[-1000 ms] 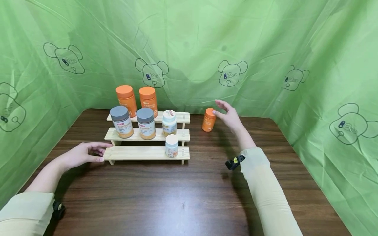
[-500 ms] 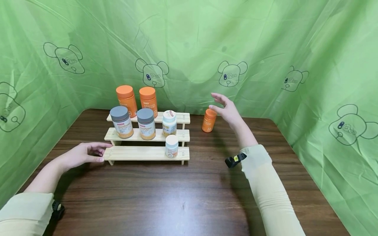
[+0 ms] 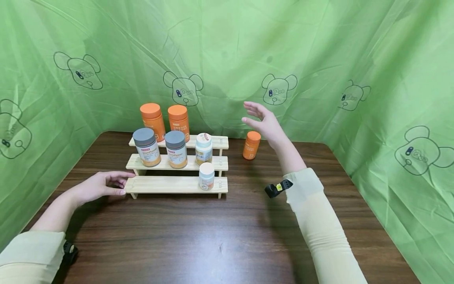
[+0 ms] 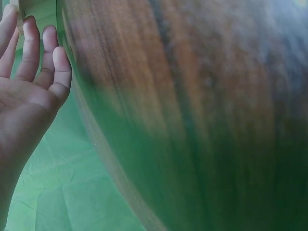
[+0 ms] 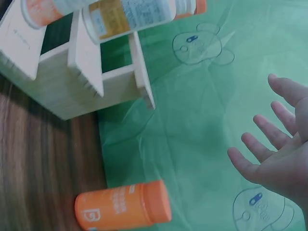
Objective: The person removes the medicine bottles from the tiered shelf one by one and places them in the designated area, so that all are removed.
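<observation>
A three-tier wooden display stand is on the left of the table in the head view. My left hand holds the left end of its lowest tier, thumb at the front edge and forefinger behind. In the left wrist view, the other fingers of the left hand are loosely bent. My right hand is raised behind the stand's right side with nothing in it, fingers spread. Below it, an orange supplement bottle stands upright on the table, apart from the hand; the right wrist view shows this orange bottle too.
Two orange bottles stand on the top tier. The middle tier bears two grey-lidded jars and a white-capped bottle. A small white bottle is at the lowest tier's right end. Green cloth hangs around the table.
My right hand has moved up and left, away from the orange bottle on the table. The left hand and the stand stay where they were.
</observation>
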`<action>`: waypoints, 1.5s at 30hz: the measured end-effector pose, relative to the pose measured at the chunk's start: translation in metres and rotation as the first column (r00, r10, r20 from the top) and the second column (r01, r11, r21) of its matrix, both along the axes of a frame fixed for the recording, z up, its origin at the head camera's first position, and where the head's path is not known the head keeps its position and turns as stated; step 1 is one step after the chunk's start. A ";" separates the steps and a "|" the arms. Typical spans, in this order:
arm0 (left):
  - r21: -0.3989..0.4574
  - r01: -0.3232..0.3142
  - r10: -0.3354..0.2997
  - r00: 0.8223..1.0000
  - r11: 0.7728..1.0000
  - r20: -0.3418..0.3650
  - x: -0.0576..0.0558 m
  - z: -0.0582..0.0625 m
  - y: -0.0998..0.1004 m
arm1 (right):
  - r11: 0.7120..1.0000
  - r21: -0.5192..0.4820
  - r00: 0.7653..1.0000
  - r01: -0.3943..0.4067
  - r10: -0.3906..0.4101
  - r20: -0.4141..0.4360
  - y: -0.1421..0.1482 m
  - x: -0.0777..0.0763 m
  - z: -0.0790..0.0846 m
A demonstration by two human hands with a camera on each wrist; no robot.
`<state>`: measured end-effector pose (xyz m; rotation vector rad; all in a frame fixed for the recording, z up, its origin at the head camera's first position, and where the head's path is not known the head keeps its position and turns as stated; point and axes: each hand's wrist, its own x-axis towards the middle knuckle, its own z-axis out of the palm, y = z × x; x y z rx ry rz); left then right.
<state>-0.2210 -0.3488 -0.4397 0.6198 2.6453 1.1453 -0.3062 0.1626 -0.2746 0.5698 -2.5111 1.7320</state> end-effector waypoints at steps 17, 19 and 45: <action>0.000 -0.006 0.006 1.000 1.000 -0.015 0.000 0.000 0.000 | 0.995 -0.031 0.995 -0.096 0.095 -0.042 -0.040 -0.005 0.018; -0.008 -0.007 0.007 1.000 1.000 -0.017 0.000 0.000 0.000 | 0.994 -0.030 0.993 -0.108 0.106 -0.048 -0.045 -0.004 0.020; -0.021 -0.024 0.025 1.000 0.999 0.011 0.001 0.002 0.001 | 0.982 0.048 0.983 -0.182 0.183 -0.020 -0.125 0.012 0.027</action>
